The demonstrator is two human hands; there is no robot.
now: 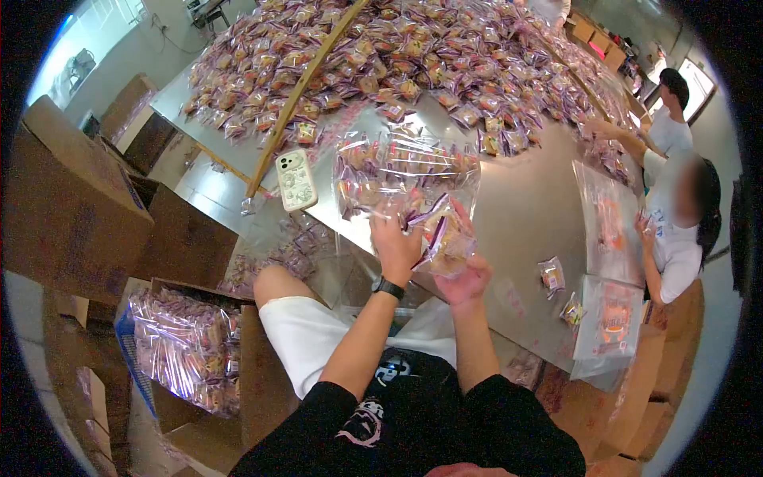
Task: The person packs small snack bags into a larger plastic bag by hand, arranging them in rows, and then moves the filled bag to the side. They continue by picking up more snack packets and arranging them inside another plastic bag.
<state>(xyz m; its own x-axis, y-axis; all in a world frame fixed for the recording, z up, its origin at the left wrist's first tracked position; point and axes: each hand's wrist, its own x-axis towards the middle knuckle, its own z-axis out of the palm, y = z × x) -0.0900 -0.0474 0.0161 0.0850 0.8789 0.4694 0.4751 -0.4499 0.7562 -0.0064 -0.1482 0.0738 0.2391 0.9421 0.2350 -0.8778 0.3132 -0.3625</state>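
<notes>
A large clear plastic bag, partly filled with small wrapped snack packets, lies on the metal table before me. My left hand, a dark watch on its wrist, grips the bag at its near end; its fingertips are partly blurred behind shiny film. Beside it, my right hand is closed around several snack packets with purple-edged clear wrappers. These packets are tilted at the near end of the bag, close to the left fingers.
A big heap of packets covers the far table, crossed by wooden strips. A phone lies left of the bag. Flat printed bags and two loose packets lie right. An open carton holds a filled bag. Co-workers are at right.
</notes>
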